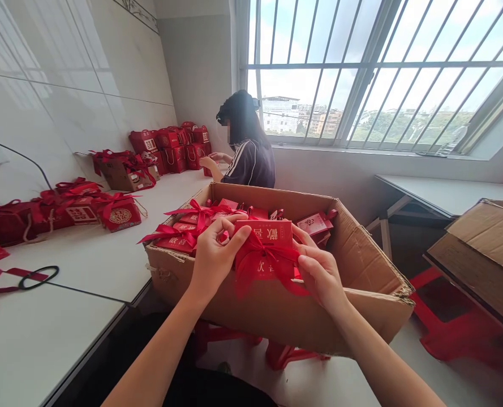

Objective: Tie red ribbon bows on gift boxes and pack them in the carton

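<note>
Between my two hands is a red gift box [272,234] with pale printed characters and a red ribbon bow [262,251] across its front. My left hand [219,249] pinches its left side, the thumb at the upper left corner. Closed on the right side is my right hand [319,268], its fingers by the ribbon's end. The box is held over the near wall of a large cardboard carton [361,308]. Inside the carton lie several similar red boxes, some with bows [200,212]; my hands hide part of them.
Several red gift boxes [119,213] line the white table [85,316] at left, where a black cable loop [39,277] also lies. Another person [251,152] works beyond the carton. Red stools [293,353] stand underneath. A second carton [480,254] is at right.
</note>
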The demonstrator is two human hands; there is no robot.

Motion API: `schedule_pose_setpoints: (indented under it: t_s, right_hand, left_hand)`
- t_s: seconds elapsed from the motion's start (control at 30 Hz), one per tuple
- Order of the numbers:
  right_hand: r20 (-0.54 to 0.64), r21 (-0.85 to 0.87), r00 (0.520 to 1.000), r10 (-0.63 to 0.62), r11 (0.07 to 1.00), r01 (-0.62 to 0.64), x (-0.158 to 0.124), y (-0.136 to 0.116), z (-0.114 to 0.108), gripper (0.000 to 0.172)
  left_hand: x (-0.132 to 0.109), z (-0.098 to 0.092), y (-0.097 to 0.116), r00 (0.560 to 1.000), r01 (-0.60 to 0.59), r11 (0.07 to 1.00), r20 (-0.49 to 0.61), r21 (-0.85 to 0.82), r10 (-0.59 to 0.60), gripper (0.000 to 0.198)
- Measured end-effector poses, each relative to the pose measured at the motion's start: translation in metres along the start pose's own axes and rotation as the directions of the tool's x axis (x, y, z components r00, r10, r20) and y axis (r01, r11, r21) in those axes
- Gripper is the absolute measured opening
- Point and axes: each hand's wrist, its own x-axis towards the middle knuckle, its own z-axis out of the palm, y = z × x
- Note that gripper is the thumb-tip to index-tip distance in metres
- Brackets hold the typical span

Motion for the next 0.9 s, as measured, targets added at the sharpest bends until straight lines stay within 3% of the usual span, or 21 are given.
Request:
schedule_pose_setpoints:
  t_s: [0.1, 0.13, 0.23, 0.27, 0.47, 0.57, 0.63, 0.73, 0.8, 0.83, 0.9]
  right_hand:
    - [0.091, -0.144, 0.991, -0.096, 0.984, 0.108, -0.001, -0.001, -0.007, 0.024]
    - [0.147, -0.237, 0.981, -0.129, 0.958, 0.161, 0.000, -0.001, -0.009, 0.036]
    - [0.328, -0.528, 0.932, -0.157, 0.787, 0.318, 0.006, -0.001, -0.012, 0.101]
    - [0.363, -0.585, 0.921, -0.142, 0.734, 0.344, 0.009, 0.000, -0.013, 0.110]
    - [0.331, -0.666, 0.922, -0.203, 0.642, 0.380, 0.021, 0.002, -0.011, 0.108]
    - [0.302, -0.679, 0.925, -0.232, 0.629, 0.379, 0.021, 0.001, -0.009, 0.108]
    - [0.295, -0.678, 0.923, -0.248, 0.626, 0.385, 0.019, 0.001, -0.008, 0.107]
    - [0.280, -0.674, 0.907, -0.316, 0.608, 0.420, 0.014, 0.001, -0.006, 0.098]
    - [0.269, -0.661, 0.889, -0.372, 0.599, 0.451, 0.012, 0.001, -0.006, 0.091]
    - [0.266, -0.655, 0.882, -0.388, 0.599, 0.461, 0.011, 0.000, -0.007, 0.088]
    - [0.265, -0.650, 0.878, -0.399, 0.598, 0.468, 0.010, -0.001, -0.008, 0.087]
  left_hand:
    - [0.001, -0.003, 0.000, 1.000, 0.000, 1.000, 0.004, -0.022, 0.000, 0.037]
    - [0.001, -0.004, -0.001, 1.000, -0.003, 1.000, 0.011, -0.027, 0.004, 0.038]
    - [0.002, -0.006, -0.002, 0.999, -0.025, 0.999, 0.038, -0.020, 0.025, 0.037]
    - [0.002, -0.007, -0.002, 0.998, -0.033, 0.999, 0.046, -0.016, 0.034, 0.037]
    - [-0.001, -0.011, 0.004, 0.995, -0.080, 0.992, 0.059, 0.094, 0.075, 0.037]
    - [-0.009, -0.007, 0.013, 0.962, -0.253, 0.933, -0.040, 0.257, 0.271, 0.030]
    - [-0.020, 0.000, 0.020, 0.869, -0.437, 0.797, -0.032, 0.416, 0.494, 0.025]
    - [-0.040, 0.014, 0.025, 0.614, -0.701, 0.429, 0.176, 0.570, 0.769, 0.020]
    - [-0.052, 0.022, 0.025, 0.457, -0.786, 0.215, 0.310, 0.579, 0.834, 0.016]
    - [-0.056, 0.025, 0.025, 0.415, -0.801, 0.159, 0.344, 0.578, 0.842, 0.014]
    - [-0.062, 0.028, 0.024, 0.400, -0.803, 0.141, 0.349, 0.579, 0.847, 0.013]
